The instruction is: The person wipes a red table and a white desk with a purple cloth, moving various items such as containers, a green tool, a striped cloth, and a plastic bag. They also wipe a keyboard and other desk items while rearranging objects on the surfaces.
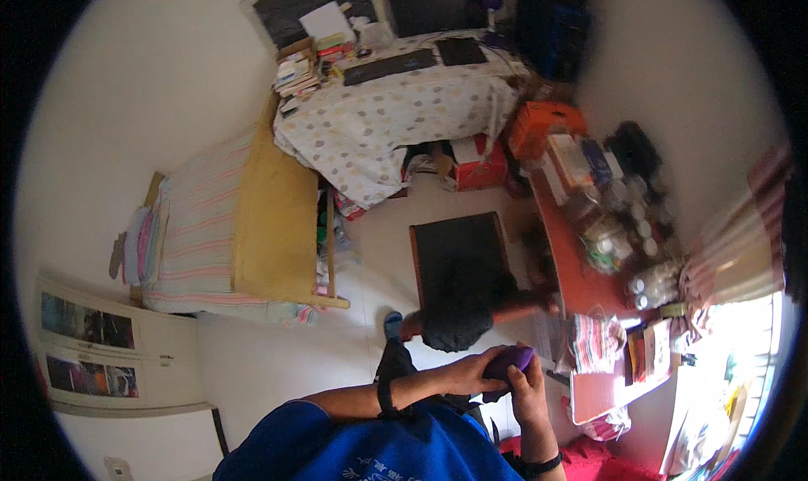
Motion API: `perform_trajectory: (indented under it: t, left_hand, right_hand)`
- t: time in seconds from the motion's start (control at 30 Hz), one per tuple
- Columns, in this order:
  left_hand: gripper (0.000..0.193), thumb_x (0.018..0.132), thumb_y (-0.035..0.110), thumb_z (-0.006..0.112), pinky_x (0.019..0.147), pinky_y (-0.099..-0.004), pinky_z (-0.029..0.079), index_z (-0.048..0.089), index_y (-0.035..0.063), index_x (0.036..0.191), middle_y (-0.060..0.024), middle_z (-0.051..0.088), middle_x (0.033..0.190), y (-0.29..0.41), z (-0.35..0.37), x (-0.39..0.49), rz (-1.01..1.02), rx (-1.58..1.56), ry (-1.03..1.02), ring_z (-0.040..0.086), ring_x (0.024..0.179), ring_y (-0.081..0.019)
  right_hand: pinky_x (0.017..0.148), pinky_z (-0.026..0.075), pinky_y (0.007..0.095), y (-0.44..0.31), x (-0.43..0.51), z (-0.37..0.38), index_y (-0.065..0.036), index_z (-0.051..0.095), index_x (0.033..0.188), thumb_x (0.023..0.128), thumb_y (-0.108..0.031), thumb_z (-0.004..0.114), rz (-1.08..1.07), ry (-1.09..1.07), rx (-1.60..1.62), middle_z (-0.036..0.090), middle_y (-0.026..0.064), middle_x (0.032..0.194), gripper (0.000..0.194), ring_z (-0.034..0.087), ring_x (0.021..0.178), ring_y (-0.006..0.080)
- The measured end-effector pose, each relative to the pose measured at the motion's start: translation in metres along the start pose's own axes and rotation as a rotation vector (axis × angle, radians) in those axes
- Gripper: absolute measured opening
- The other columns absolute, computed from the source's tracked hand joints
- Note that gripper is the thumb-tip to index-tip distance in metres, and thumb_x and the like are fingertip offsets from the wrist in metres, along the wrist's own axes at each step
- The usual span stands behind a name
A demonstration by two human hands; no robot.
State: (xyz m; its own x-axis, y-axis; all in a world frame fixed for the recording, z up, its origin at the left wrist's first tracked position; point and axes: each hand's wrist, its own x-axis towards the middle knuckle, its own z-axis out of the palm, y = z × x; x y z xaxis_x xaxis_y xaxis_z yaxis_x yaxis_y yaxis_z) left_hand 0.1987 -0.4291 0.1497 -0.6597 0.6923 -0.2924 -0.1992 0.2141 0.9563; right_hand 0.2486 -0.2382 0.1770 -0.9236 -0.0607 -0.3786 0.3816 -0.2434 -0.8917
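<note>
Both of my hands are around a small, soft-looking purple item (509, 363) in front of my body. My left hand (470, 372) grips its left side with the fingers. My right hand (530, 386) holds the right side, the thumb pressed over its front. Its lower part looks dark, and the fingers hide much of it, so I cannot tell exactly what it is. Just beyond the hands is a piece of wooden furniture (461, 247) with a black panel, and a black fabric-like thing (459, 317) lies at its near end.
A red-topped table (571, 247) with jars, boxes and bags runs along the right, by a bright window (726, 355). Ahead stands a desk with a patterned tablecloth (404, 112), monitor (435, 6) and keyboard (390, 67). A bed (196, 228) with a yellow end board (278, 222) is left.
</note>
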Motion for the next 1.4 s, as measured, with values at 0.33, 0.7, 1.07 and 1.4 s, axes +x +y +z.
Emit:
perform_trajectory:
  t: [0.33,0.7,1.07,1.4]
  left_hand:
    - [0.08,0.093,0.034,0.075,0.107,-0.0431,0.05,0.036,0.002,0.155,-0.0266,0.061,0.137,-0.019,-0.265,-0.135,-0.038,0.003,0.136,0.064,0.124,-0.0373]
    - [0.071,0.095,0.031,0.074,0.107,-0.0429,0.05,0.043,-0.0011,0.15,-0.024,0.064,0.135,-0.026,-0.433,-0.226,-0.078,0.009,0.455,0.064,0.123,-0.0336]
    - [0.058,0.101,0.024,0.068,0.095,-0.0376,0.054,0.045,0.0029,0.15,-0.0169,0.071,0.121,-0.065,-0.594,-0.204,-0.089,-0.283,0.567,0.068,0.109,-0.0243]
    - [0.051,0.105,0.03,0.063,0.094,-0.0388,0.054,0.047,0.0036,0.146,-0.0152,0.07,0.122,-0.103,-0.762,-0.146,-0.167,-0.366,0.856,0.069,0.107,-0.0233]
  right_hand:
    - [0.102,0.048,0.0345,-0.022,0.11,0.281,-0.005,0.043,0.151,0.097,-0.015,0.064,-0.002,-0.153,-0.3,0.058,0.0098,0.13,0.059,0.057,0.118,0.019]
    - [0.101,0.05,0.0355,-0.03,0.227,0.46,0.001,0.048,0.144,0.098,-0.017,0.065,0.03,-0.308,-0.505,0.065,0.0146,0.125,0.052,0.062,0.115,0.0207]
    - [0.1,0.051,0.0361,-0.037,0.389,0.529,0.001,0.055,0.141,0.097,-0.021,0.069,0.17,-0.356,-0.46,0.07,0.0164,0.122,0.051,0.066,0.113,0.0232]
    - [0.096,0.053,0.0382,-0.119,0.585,0.516,0.002,0.057,0.136,0.097,-0.034,0.069,0.052,-0.12,-0.725,0.071,0.0182,0.118,0.054,0.066,0.109,0.0249]
